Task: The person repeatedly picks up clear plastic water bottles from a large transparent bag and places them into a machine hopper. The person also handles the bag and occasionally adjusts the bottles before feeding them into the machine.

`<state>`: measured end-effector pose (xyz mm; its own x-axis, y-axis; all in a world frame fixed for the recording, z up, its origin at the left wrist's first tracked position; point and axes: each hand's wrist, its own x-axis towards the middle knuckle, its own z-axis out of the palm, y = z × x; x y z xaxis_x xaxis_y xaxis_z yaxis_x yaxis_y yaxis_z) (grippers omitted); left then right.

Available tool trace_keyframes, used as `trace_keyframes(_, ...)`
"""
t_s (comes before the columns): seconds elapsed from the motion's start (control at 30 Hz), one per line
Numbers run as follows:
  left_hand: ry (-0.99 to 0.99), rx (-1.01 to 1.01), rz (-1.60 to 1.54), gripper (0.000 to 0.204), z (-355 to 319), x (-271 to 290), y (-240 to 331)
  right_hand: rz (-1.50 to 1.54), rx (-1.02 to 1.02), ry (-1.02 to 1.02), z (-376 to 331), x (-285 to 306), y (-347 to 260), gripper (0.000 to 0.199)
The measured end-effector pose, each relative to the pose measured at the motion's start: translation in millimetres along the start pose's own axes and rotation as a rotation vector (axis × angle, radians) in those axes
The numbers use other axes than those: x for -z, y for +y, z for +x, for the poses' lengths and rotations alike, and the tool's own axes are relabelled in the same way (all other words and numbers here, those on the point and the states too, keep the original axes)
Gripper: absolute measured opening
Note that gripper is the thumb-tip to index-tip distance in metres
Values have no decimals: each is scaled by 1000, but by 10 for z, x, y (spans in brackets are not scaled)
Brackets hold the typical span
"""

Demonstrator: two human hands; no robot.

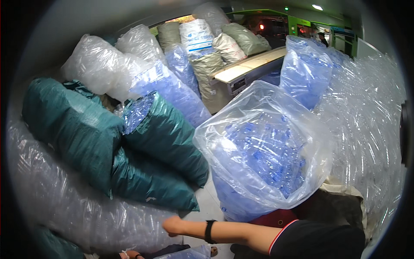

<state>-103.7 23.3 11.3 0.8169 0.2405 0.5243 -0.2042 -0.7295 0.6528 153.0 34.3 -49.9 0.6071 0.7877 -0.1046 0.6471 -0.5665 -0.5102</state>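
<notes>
My right arm reaches in from the lower right towards the left, with a black band on the wrist and a black sleeve trimmed in red and white. My right hand is curled against the edge of a long clear plastic sack lying at the lower left. Its fingers are hidden, so I cannot tell whether it grips the plastic. Just above the arm stands a big open clear bag full of small blue plastic pieces. My left hand is out of view.
Dark green sacks are piled at the left, with clear and bluish sacks behind them. A wall of clear bags rises on the right. A light-topped table or conveyor and woven sacks stand at the back. A strip of pale floor shows between the sacks.
</notes>
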Motion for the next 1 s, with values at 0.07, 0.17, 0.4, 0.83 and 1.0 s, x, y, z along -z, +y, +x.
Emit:
trace_keyframes(0.07,68,53,87,73,-137,82,-52,-1,103,-35,73,-835,199,22)
trace_keyframes(0.17,211,193,291,73,-558,247,-109,14,79,-523,-666,-2071,939,32)
trace_keyframes(0.4,490,584,592,75,-1513,315,-218,595,-230,-861,-2065,-2648,2258,34)
trace_keyframes(0.83,884,901,989,78,-2108,969,-807,562,-322,-924,-2163,-2467,2875,31)
trace_keyframes(1.0,991,1004,1092,80,-2131,1071,-924,851,-569,-825,-1859,-2167,2553,30)
